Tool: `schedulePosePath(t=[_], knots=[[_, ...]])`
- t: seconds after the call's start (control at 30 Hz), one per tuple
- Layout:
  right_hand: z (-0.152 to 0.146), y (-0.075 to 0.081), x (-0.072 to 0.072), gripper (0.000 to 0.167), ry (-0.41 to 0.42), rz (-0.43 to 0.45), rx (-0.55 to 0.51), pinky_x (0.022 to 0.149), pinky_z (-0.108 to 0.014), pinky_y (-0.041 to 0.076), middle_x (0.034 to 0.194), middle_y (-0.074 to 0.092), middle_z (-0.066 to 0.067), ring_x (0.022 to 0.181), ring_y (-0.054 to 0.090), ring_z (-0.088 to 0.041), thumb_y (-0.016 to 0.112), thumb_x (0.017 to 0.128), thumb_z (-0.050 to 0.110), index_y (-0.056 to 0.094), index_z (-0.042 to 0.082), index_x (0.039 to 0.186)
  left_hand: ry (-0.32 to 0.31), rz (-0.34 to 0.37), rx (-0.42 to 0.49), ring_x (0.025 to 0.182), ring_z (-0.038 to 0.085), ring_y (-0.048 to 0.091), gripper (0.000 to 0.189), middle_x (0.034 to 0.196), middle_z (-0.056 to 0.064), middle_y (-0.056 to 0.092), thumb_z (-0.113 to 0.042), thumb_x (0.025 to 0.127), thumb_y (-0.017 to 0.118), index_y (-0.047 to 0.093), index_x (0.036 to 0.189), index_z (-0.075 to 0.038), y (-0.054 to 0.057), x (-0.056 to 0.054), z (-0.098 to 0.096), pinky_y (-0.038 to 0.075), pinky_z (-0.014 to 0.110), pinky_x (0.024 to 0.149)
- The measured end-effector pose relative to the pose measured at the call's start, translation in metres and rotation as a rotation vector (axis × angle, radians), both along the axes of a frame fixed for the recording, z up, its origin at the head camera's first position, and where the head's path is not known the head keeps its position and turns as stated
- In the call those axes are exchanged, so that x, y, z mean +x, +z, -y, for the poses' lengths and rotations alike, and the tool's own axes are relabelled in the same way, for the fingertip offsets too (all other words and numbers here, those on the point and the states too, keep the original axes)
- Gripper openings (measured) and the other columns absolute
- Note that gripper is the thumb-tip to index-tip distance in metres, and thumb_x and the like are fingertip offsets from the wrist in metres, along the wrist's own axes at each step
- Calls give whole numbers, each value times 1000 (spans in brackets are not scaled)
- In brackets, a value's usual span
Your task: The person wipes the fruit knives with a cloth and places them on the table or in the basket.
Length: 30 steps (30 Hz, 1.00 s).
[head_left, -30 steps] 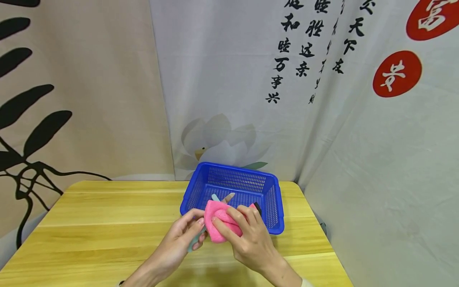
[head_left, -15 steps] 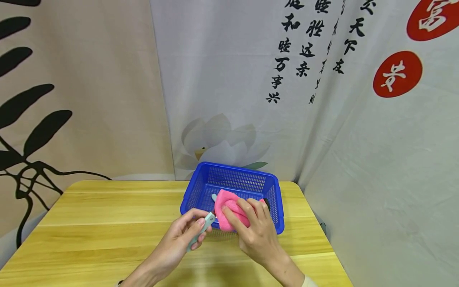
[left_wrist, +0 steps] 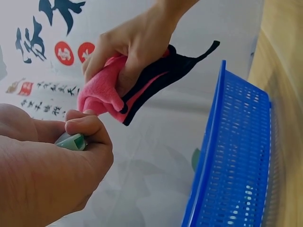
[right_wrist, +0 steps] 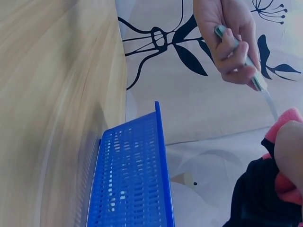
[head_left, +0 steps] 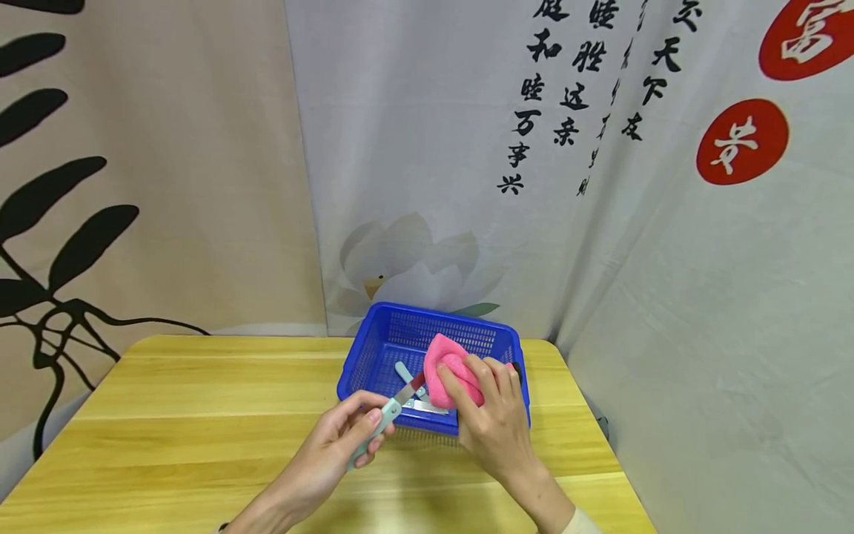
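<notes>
My left hand (head_left: 333, 437) grips a small knife by its pale green handle (head_left: 376, 434), blade pointing up and to the right. In my right hand (head_left: 494, 419) is a bunched pink cloth (head_left: 447, 371) with dark edging, wrapped over the far end of the blade (head_left: 408, 391); the tip is hidden inside it. The right wrist view shows the bare part of the blade running from the handle (right_wrist: 239, 56) into the cloth. In the left wrist view, a dark strip (left_wrist: 180, 66) of the cloth trails out behind my right hand.
A blue perforated basket (head_left: 427, 424) stands at the back of the wooden table (head_left: 200, 415), just beneath the hands. Inside it lie a pale blue handle (head_left: 403, 371) and a bare blade (head_left: 430, 407). A printed curtain (head_left: 427, 148) hangs behind the table.
My right hand has slid the cloth up and right along the knife, from near the handle toward the tip, baring part of the blade. The left hand has stayed almost still.
</notes>
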State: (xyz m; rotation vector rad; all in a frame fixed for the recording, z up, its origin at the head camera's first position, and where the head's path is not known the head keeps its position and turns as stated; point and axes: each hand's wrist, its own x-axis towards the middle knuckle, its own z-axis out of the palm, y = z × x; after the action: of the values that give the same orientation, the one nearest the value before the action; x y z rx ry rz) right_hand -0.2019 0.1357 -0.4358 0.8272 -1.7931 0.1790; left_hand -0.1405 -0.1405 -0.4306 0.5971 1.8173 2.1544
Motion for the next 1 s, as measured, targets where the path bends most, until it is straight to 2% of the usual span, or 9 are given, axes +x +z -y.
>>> schedulePosePath(t=[0.17,0.27,0.37,0.47,0.63,0.8,1.0], knots=[[-12,-2,-1,51,-104,115,-3,87,-52,51,130,70,-24,110,60,-41,51,95,2,77,13,138,-9,19,10,83,4,53,32,111,-3,66,-27,123,47,58,141,-2,-2,1,1,48,15,71],[-17,-4,-1,52,-127,158,-28,87,-53,51,131,69,-25,110,60,-42,50,96,2,76,12,140,-5,37,20,83,4,53,34,113,-3,67,-28,124,47,56,143,-1,-2,1,0,47,15,71],[-14,-3,1,50,-73,118,-65,85,-53,52,127,69,-26,107,61,-42,50,96,2,77,10,137,16,56,26,84,4,54,34,113,-4,67,-28,124,47,55,144,-2,-2,1,0,47,15,70],[-6,0,4,44,13,37,-68,83,-53,52,123,71,-25,105,63,-41,53,98,2,80,10,132,44,80,24,86,4,55,35,114,-3,68,-30,123,47,54,145,-4,-1,1,-2,47,15,71],[9,3,10,34,141,-76,11,85,-51,51,120,74,-20,103,64,-38,56,104,7,82,14,127,57,86,18,88,4,56,36,115,-2,68,-32,123,49,54,146,-4,2,1,-4,48,14,71],[18,2,17,32,211,-73,105,89,-45,52,124,74,-14,104,62,-33,56,108,11,80,17,128,27,60,26,85,4,53,32,106,-4,61,-30,124,46,57,143,-6,1,1,-5,48,15,72],[20,0,18,35,200,-54,124,89,-44,52,126,73,-13,105,62,-33,56,107,9,79,19,130,19,48,30,84,4,52,30,101,-5,56,-29,124,46,59,140,-8,1,0,-4,47,16,72]])
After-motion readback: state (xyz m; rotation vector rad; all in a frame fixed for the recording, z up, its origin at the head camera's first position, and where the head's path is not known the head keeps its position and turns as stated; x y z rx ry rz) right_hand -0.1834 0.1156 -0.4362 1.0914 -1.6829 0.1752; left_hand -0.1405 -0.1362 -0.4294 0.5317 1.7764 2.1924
